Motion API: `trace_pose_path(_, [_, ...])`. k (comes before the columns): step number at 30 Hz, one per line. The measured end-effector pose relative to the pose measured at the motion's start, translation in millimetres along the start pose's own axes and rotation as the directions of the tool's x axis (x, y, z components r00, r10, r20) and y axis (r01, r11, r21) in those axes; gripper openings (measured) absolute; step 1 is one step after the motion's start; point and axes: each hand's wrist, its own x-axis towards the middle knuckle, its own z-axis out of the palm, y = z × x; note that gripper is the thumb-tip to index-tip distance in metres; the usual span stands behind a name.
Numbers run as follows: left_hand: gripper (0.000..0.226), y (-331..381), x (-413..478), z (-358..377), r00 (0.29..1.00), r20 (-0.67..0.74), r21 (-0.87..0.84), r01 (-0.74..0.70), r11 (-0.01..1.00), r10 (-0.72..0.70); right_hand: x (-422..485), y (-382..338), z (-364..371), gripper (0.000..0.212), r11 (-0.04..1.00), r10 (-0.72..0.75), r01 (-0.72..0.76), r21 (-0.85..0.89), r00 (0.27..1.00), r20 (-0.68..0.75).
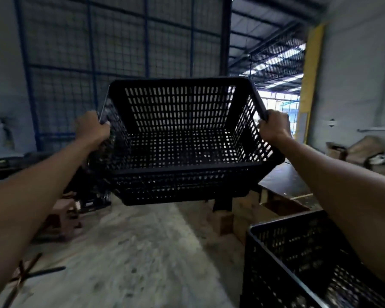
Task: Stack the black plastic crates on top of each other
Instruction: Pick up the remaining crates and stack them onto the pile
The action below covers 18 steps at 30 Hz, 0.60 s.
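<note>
A black slotted plastic crate [182,174] hangs in the air at chest height in front of me, empty and tipped slightly toward me. My left hand [92,130] grips its left rim, and my right hand [275,126] grips its right rim. A second black crate [298,263] stands low at the bottom right, partly hidden behind my right forearm. The held crate is apart from it, higher and to the left.
Bare concrete floor [131,252] stretches below the held crate. A blue wire-mesh partition [120,47] rises behind. Low wooden stools and blocks [62,216] sit at the left, wooden boards [282,185] and clutter at the right, and a bright doorway [278,101] opens at the far right.
</note>
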Motion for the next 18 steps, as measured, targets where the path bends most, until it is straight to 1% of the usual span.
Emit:
trace_pose_path(3, [0.019,48.3,-33.6,3.0,0.999,-0.031,0.001,-0.021,1.000,0.021,10.0,37.7,-39.9,0.030,1.000,-0.001,0.001,0.027,1.000,0.000])
trace_pose_path(5, [0.024,79.3,-59.1,7.1,0.999,-0.047,0.007,-0.012,1.000,0.012,14.6,64.1,-60.2,0.030,0.999,-0.019,0.018,0.047,1.000,0.009])
trace_pose_path(8, [0.018,124.4,-98.1,18.8,0.998,-0.064,0.024,0.007,1.000,-0.005,26.6,110.5,-90.6,0.029,0.997,-0.063,0.062,0.043,0.998,0.025])
trace_pose_path(11, [0.025,164.3,-128.8,28.1,0.998,-0.066,0.065,0.014,0.998,-0.010,43.6,147.3,-117.7,0.028,0.994,-0.097,0.094,0.065,0.994,0.058])
trace_pose_path(13, [0.018,194.2,-149.8,37.5,0.999,-0.049,0.075,0.007,0.997,-0.003,56.4,174.7,-137.4,0.028,0.996,-0.077,0.072,0.062,0.993,0.089])
trace_pose_path(16, [0.030,226.0,-165.2,43.6,1.000,0.014,0.161,0.009,0.987,-0.012,71.2,201.9,-154.9,0.029,0.997,-0.077,0.073,0.039,0.989,0.123])
trace_pose_path(18, [0.032,244.1,-170.0,50.2,0.998,0.061,0.211,-0.003,0.977,-0.010,76.4,222.0,-162.7,0.028,0.998,-0.064,0.063,0.014,0.987,0.148])
